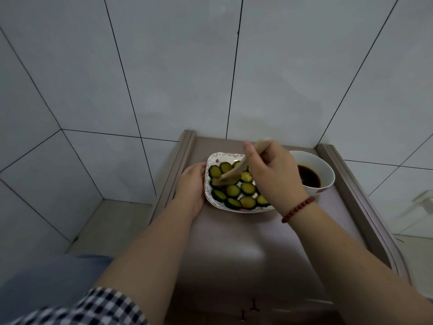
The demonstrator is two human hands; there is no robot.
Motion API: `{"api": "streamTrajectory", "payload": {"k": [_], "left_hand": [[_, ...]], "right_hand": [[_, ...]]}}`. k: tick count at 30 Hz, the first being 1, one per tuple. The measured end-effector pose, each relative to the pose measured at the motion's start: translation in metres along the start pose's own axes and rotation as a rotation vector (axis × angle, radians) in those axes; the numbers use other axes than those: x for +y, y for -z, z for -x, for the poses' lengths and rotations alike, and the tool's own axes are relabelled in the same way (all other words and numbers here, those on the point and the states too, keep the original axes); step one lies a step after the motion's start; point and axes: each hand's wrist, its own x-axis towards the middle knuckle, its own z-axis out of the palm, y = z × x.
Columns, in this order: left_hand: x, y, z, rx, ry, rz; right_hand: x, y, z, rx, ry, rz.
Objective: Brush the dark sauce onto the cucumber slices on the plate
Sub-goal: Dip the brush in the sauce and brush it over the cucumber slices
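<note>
A white square plate [216, 158] with a patterned rim holds several round cucumber slices [248, 188]. My right hand [274, 172] grips a wooden-handled brush [236, 171], its bristle end resting on the slices at the plate's left side. The right hand covers the plate's right part. My left hand [191, 184] holds the plate's left edge, fingers curled against the rim. A white bowl [325, 167] of dark sauce [309, 178] stands just right of the plate, partly hidden behind my right hand.
Plate and bowl stand at the far end of a narrow brownish cabinet top [234, 242] with raised side edges [168, 184]. White tiled walls close in behind and at the left. A white object [421, 202] sits low at the right.
</note>
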Motion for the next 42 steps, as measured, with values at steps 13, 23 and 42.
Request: {"api": "streamTrajectory", "payload": {"k": [13, 23, 42], "left_hand": [[0.001, -0.002, 0.002, -0.01, 0.003, -0.048], [0.001, -0.002, 0.005, 0.029, 0.0, -0.034], [0.001, -0.002, 0.002, 0.051, 0.015, -0.013]], "right_hand": [[-0.005, 0.013, 0.013, 0.043, 0.062, -0.019], [-0.004, 0.015, 0.026, -0.06, 0.102, 0.028], [0.002, 0.078, -0.004, 0.395, 0.109, 0.015]]}}
